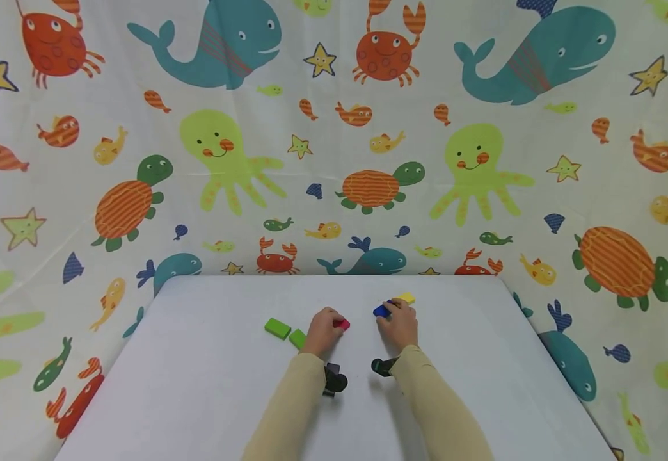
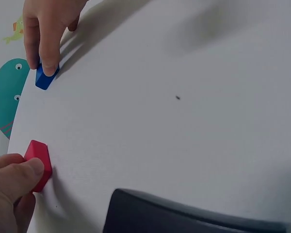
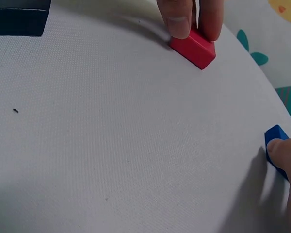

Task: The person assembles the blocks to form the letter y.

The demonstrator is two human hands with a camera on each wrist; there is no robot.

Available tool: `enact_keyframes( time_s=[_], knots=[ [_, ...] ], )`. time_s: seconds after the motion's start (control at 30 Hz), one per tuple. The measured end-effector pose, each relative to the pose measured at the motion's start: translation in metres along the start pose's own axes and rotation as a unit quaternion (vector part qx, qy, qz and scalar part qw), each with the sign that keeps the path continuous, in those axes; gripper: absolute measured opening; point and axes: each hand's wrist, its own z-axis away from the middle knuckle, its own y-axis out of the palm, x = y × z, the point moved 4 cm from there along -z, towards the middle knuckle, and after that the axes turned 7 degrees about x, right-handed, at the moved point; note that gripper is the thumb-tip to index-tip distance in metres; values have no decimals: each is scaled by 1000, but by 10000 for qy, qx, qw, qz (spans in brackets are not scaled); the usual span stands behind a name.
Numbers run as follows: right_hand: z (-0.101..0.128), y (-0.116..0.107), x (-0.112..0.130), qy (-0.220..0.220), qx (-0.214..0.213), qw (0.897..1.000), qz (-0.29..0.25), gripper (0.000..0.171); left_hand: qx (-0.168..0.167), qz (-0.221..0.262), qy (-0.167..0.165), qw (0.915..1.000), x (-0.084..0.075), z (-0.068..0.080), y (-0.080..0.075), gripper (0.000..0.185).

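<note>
My left hand (image 1: 322, 330) pinches a red block (image 1: 343, 324) between thumb and fingers, on the white table. In the left wrist view the thumb lies on the near face of the red block (image 2: 45, 170). To the right, my right hand (image 1: 401, 326) grips a blue block (image 1: 381, 311) by its sides. The right wrist view shows the thumb against the blue block (image 3: 275, 132), with the fingers mostly out of frame. A gap of bare table separates the red and blue blocks.
Two green blocks, one farther left (image 1: 278, 328) and one (image 1: 297, 339) partly behind my left hand, lie on the table (image 1: 207, 384). A yellow block (image 1: 407, 298) sits just beyond my right hand. A sea-animal curtain (image 1: 334, 147) hangs behind the table's far edge.
</note>
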Motion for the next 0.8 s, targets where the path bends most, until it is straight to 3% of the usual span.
enact_keyframes(
  time_s=[0.2,0.5,0.8],
  knots=[
    [1,-3,0,69,132,9999,-49,46,326,322,-146,9988,1,-3,6,22],
    [1,0,1,-21,278,9974,-669,46,447,500,-399,9969,2,-7,8,23],
    [1,1,3,46,386,9956,-857,46,570,565,-485,9956,1,-7,7,23]
  ],
)
